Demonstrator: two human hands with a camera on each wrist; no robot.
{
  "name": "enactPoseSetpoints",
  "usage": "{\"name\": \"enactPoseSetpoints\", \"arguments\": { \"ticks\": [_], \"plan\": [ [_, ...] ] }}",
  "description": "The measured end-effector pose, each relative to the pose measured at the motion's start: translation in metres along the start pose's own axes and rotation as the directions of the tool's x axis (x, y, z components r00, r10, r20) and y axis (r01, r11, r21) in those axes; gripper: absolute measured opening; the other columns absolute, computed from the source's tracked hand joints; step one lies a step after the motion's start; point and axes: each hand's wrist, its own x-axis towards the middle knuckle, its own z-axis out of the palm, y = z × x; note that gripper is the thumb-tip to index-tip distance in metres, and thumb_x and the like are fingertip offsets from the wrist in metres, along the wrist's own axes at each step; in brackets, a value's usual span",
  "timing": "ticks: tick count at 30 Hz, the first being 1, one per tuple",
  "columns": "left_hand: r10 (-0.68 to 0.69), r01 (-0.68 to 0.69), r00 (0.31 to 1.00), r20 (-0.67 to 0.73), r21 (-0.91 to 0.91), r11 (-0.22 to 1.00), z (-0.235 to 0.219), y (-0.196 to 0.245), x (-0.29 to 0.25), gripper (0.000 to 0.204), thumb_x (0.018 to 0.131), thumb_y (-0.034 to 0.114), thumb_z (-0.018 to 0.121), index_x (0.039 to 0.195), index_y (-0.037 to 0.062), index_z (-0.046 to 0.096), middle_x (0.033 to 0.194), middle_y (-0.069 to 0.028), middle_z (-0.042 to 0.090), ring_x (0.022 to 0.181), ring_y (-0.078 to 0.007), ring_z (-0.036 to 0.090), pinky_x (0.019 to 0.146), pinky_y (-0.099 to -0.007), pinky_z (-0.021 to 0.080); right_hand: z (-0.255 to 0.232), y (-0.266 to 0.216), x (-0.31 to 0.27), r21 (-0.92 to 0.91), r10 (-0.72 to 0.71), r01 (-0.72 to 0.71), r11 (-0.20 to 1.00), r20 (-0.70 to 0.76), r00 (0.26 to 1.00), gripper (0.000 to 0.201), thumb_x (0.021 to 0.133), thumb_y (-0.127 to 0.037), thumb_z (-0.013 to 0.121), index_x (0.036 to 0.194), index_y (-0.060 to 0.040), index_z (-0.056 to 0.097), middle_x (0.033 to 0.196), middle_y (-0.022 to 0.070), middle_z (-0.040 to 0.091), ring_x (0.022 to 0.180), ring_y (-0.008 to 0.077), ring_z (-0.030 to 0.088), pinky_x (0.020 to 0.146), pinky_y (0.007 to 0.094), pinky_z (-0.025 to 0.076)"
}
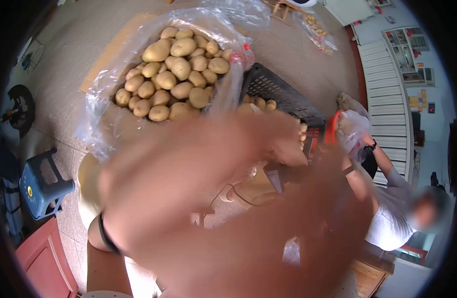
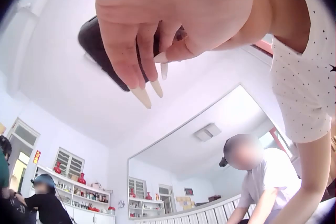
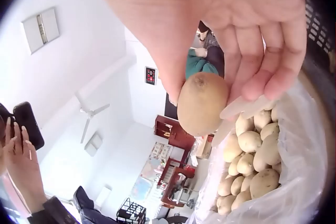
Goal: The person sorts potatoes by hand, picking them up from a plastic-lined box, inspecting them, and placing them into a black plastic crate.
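My right hand (image 3: 247, 29) holds a round brown potato (image 3: 202, 103) between thumb and fingertips in the right wrist view. Below it lie many potatoes (image 3: 249, 141) in a clear plastic bag (image 3: 302, 155). My left hand (image 2: 173, 19), with long pale nails, is raised, its fingers loosely bent in front of a black flat device (image 2: 97, 48). No object shows between its thumb and fingers. In the head view both hands are large, close and blurred, hiding much of the middle. Behind them sits a plastic-lined pile of potatoes (image 1: 180, 68).
A black crate (image 1: 283, 94) with small potatoes stands right of the large pile. A blue stool (image 1: 45, 186) and a red cabinet door (image 1: 47, 263) are at the left. At the right, another person in a white shirt (image 1: 392, 223) handles a plastic bag (image 1: 355, 129).
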Motion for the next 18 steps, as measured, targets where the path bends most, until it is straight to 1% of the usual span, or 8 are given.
{"name": "enactPoseSetpoints", "arguments": {
  "ticks": [3, 5, 6, 8, 11, 12, 16, 18],
  "plan": [
    [0.027, -0.036, 0.996, 0.091, 0.101, 0.994, 0.026, -0.034, 0.003, 0.028, 0.076, 0.012, 0.062, 0.103, 0.0061, 0.066, 0.109, -0.0112, 0.061, 0.086, -0.0252, 0.063, 0.072, -0.0356, 0.053, 0.000, -0.006, -0.005, -0.087, -0.068, 0.074, 0.993, 0.073, 0.995, 0.043, 0.092, -0.038, 0.057, 0.107, 0.0026, 0.061, 0.098, 0.0074, 0.065, 0.087, 0.0118, 0.062, 0.076, 0.0233, 0.049],
    [-0.154, 0.136, 0.958, 0.243, 0.091, 0.987, 0.043, -0.056, -0.009, 0.038, 0.079, 0.014, 0.064, 0.116, 0.0049, 0.059, 0.116, -0.0126, 0.058, 0.099, -0.0274, 0.060, 0.082, -0.0349, 0.050, 0.000, -0.005, -0.004, 0.248, 0.109, -0.148, 0.957, 0.164, 0.980, 0.043, 0.095, -0.037, 0.052, 0.109, 0.0024, 0.060, 0.098, 0.0084, 0.065, 0.087, 0.0124, 0.062, 0.077, 0.0237, 0.049],
    [-0.155, 0.136, 0.958, 0.243, 0.095, 0.986, 0.049, -0.065, -0.017, 0.038, 0.079, 0.014, 0.064, 0.116, 0.0049, 0.059, 0.116, -0.0126, 0.058, 0.099, -0.0274, 0.060, 0.082, -0.0349, 0.050, 0.002, -0.006, -0.005, 0.268, 0.091, -0.138, 0.953, 0.181, 0.979, 0.043, 0.096, -0.037, 0.050, 0.110, 0.0025, 0.058, 0.097, 0.0089, 0.065, 0.087, 0.0131, 0.062, 0.078, 0.0243, 0.049],
    [-0.295, 0.380, 0.866, 0.403, -0.149, 0.913, 0.059, -0.080, -0.034, 0.055, 0.080, 0.016, 0.068, 0.130, 0.0048, 0.048, 0.124, -0.0159, 0.053, 0.111, -0.0301, 0.054, 0.092, -0.0353, 0.044, 0.004, -0.007, -0.007, 0.281, 0.100, -0.158, 0.947, 0.209, 0.973, 0.044, 0.097, -0.038, 0.049, 0.111, 0.0026, 0.058, 0.098, 0.0087, 0.064, 0.086, 0.0134, 0.062, 0.078, 0.0248, 0.050],
    [-0.280, 0.447, 0.831, 0.481, -0.276, 0.851, 0.074, -0.090, -0.061, 0.064, 0.081, 0.017, 0.071, 0.135, 0.0046, 0.041, 0.130, -0.0178, 0.049, 0.117, -0.0308, 0.050, 0.098, -0.0365, 0.039, 0.009, -0.006, -0.010, 0.303, 0.126, -0.202, 0.931, 0.253, 0.959, 0.045, 0.097, -0.038, 0.047, 0.112, 0.0026, 0.057, 0.100, 0.0082, 0.063, 0.085, 0.0138, 0.061, 0.078, 0.0262, 0.050],
    [-0.303, 0.471, 0.806, 0.508, -0.241, 0.849, 0.074, -0.087, -0.063, 0.065, 0.081, 0.017, 0.071, 0.136, 0.0048, 0.040, 0.130, -0.0180, 0.049, 0.118, -0.0293, 0.050, 0.098, -0.0358, 0.040, 0.011, -0.006, -0.011, 0.316, 0.145, -0.227, 0.921, 0.264, 0.954, 0.045, 0.098, -0.039, 0.046, 0.112, 0.0024, 0.057, 0.101, 0.0079, 0.063, 0.084, 0.0139, 0.060, 0.078, 0.0270, 0.050],
    [-0.292, 0.454, 0.849, 0.439, -0.328, 0.828, 0.085, -0.092, -0.069, 0.063, 0.080, 0.017, 0.072, 0.135, 0.0040, 0.042, 0.128, -0.0163, 0.051, 0.115, -0.0280, 0.052, 0.096, -0.0350, 0.041, 0.019, -0.002, -0.010, 0.312, 0.193, -0.265, 0.912, 0.244, 0.950, 0.046, 0.098, -0.040, 0.045, 0.113, 0.0023, 0.057, 0.102, 0.0072, 0.062, 0.084, 0.0138, 0.059, 0.079, 0.0280, 0.050],
    [-0.300, 0.489, 0.833, 0.464, -0.364, 0.793, 0.084, -0.092, -0.066, 0.060, 0.080, 0.018, 0.072, 0.132, 0.0031, 0.045, 0.123, -0.0146, 0.055, 0.111, -0.0264, 0.054, 0.094, -0.0339, 0.042, 0.020, 0.003, -0.008, 0.292, 0.159, -0.264, 0.919, 0.338, 0.928, 0.048, 0.098, -0.041, 0.044, 0.114, 0.0025, 0.056, 0.103, 0.0070, 0.062, 0.086, 0.0133, 0.059, 0.079, 0.0278, 0.050]
  ]
}}
